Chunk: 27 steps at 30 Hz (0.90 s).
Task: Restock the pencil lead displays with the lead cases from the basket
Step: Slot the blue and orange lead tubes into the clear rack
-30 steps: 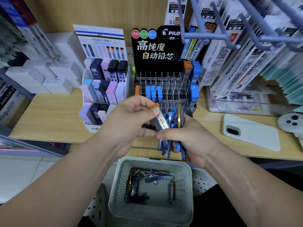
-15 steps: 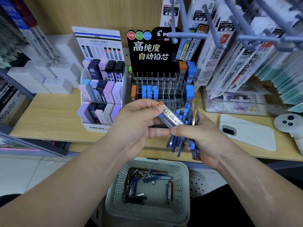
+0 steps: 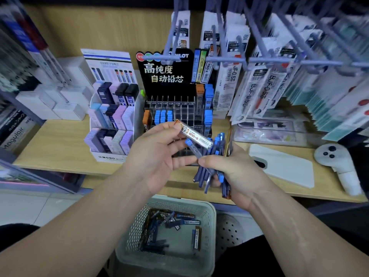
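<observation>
Nearest to me, low in the head view, the pale green basket [image 3: 179,200] sits below the shelf edge with a scatter of loose lead cases [image 3: 169,222] lying flat on its bottom, dark blue ones mostly and a couple with orange labels.

Above it my two hands meet in front of the shelf. My left hand [image 3: 157,156] has its fingers curled, fingertips pinching the orange-capped end of a single clear lead case [image 3: 196,136] marked HB. It is tilted, with the cap up and to the left and the other end lying across the bundle. My right hand [image 3: 233,170] is wrapped tight around that bundle of blue lead cases [image 3: 216,150], which fans out above and below the fist.

Just behind the hands, on the wooden shelf [image 3: 56,144], stands the black Pilot display [image 3: 175,108] — most of its clear slots show no caps, though a few blue ones and an orange one fill the middle row. Beside it to the left is the white Mono display [image 3: 111,120], stocked with pastel and dark cases. A white phone [image 3: 285,166] lies to the right.
</observation>
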Tool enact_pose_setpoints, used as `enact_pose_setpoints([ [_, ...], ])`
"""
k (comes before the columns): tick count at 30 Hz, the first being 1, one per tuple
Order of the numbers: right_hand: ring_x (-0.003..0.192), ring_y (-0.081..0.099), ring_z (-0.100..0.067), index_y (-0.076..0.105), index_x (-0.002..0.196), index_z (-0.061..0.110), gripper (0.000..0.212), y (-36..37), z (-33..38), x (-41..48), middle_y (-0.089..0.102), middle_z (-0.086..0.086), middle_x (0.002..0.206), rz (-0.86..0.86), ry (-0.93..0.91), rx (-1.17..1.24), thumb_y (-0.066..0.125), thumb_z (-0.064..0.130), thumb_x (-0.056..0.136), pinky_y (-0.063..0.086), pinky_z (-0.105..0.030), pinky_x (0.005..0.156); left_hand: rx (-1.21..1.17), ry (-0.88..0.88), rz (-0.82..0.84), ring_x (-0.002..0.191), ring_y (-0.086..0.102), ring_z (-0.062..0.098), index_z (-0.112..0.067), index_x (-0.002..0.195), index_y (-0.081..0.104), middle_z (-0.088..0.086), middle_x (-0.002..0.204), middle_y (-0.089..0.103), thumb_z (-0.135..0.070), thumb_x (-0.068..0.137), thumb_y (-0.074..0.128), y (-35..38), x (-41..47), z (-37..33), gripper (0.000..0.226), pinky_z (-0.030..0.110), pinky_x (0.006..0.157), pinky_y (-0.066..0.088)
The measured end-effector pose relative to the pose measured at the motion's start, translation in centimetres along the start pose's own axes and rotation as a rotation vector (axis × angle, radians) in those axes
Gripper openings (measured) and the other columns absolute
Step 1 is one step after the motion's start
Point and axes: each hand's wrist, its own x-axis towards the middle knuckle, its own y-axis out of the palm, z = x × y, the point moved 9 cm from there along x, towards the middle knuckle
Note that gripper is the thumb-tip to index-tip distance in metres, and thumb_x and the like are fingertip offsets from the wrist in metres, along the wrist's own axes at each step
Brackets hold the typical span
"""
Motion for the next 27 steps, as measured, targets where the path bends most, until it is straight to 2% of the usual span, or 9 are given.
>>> enact_pose_setpoints([
  [3,0.051,0.048,-0.017,0.064,0.097,0.010,0.035,-0.5,-0.1,0.1,0.059,-0.005,0.065,0.005,-0.002,0.047,0.082,-0.001,0.068,0.033,-0.023,0.040,-0.002,0.020,-0.072,0.081,0.071,0.018,-0.017,0.090,0.061,0.004,0.087,0.068,-0.019,0.097,0.059,-0.5,0.4,-0.9,0.007,0.032,0.057,0.058],
  [6,0.047,0.051,-0.017,0.060,0.091,0.010,0.029,-1.3,-0.1,0.2,0.059,-0.005,0.062,-0.020,-0.007,0.069,0.080,-0.001,0.073,0.033,-0.024,0.041,0.083,0.141,-0.157,0.082,0.070,0.018,-0.017,0.090,0.062,0.002,0.084,0.069,-0.017,0.097,0.061,-1.2,1.4,-3.4,0.007,0.030,0.062,0.057],
  [9,0.045,0.056,-0.019,0.057,0.094,0.008,0.025,-1.9,0.1,0.2,0.061,-0.004,0.059,-0.046,-0.012,0.095,0.074,-0.003,0.079,0.032,-0.024,0.041,0.422,0.433,-0.229,0.078,0.070,0.018,-0.018,0.086,0.064,0.002,0.082,0.070,-0.012,0.095,0.065,-0.5,2.3,-7.3,0.011,0.029,0.064,0.057],
  [13,0.057,0.051,-0.027,0.058,0.098,0.007,0.026,-2.1,0.1,0.2,0.061,-0.006,0.062,-0.066,-0.014,0.110,0.075,-0.001,0.079,0.033,-0.024,0.041,0.790,0.697,-0.161,0.070,0.067,0.016,-0.024,0.084,0.063,0.004,0.078,0.067,-0.007,0.091,0.069,3.2,3.4,-10.1,0.019,0.025,0.059,0.055],
  [16,0.060,0.052,-0.028,0.058,0.097,0.008,0.026,-1.9,0.2,0.2,0.062,-0.008,0.064,-0.051,-0.015,0.103,0.075,0.000,0.079,0.034,-0.025,0.041,0.990,0.773,-0.140,0.074,0.067,0.025,-0.031,0.081,0.062,0.005,0.081,0.068,-0.011,0.090,0.071,5.1,4.9,-10.6,0.024,0.031,0.067,0.058],
  [18,0.063,0.056,-0.031,0.057,0.095,0.011,0.028,-1.9,0.2,0.2,0.062,-0.008,0.066,-0.041,-0.014,0.103,0.077,0.002,0.076,0.034,-0.025,0.042,1.078,0.792,-0.122,0.067,0.063,0.014,-0.034,0.081,0.061,-0.003,0.078,0.066,-0.013,0.090,0.070,5.8,5.8,-10.5,0.025,0.026,0.070,0.057],
  [21,0.070,0.057,-0.034,0.057,0.091,0.014,0.031,-2.0,0.2,0.3,0.061,-0.010,0.070,-0.041,-0.015,0.120,0.079,0.006,0.070,0.034,-0.024,0.041,1.181,0.791,-0.089,0.059,0.051,0.000,-0.026,0.086,0.065,-0.012,0.075,0.060,-0.012,0.091,0.070,6.2,7.0,-9.9,0.016,0.017,0.066,0.051],
  [25,0.054,0.060,-0.026,0.055,0.092,0.012,0.026,-2.4,0.6,0.2,0.061,-0.004,0.062,-0.038,-0.024,0.130,0.073,-0.002,0.079,0.033,-0.026,0.042,1.308,0.799,-0.047,0.059,0.051,-0.005,-0.018,0.091,0.071,-0.013,0.075,0.062,-0.013,0.088,0.073,6.4,8.0,-8.9,0.005,0.010,0.063,0.046],
  [27,0.049,0.057,-0.021,0.055,0.093,0.011,0.025,-2.6,0.7,0.1,0.060,-0.003,0.061,-0.040,-0.029,0.126,0.072,-0.002,0.079,0.033,-0.026,0.042,1.375,0.872,-0.072,0.062,0.050,-0.003,-0.018,0.090,0.075,-0.009,0.076,0.061,-0.017,0.085,0.077,6.6,7.9,-8.9,0.006,0.016,0.066,0.044],
])
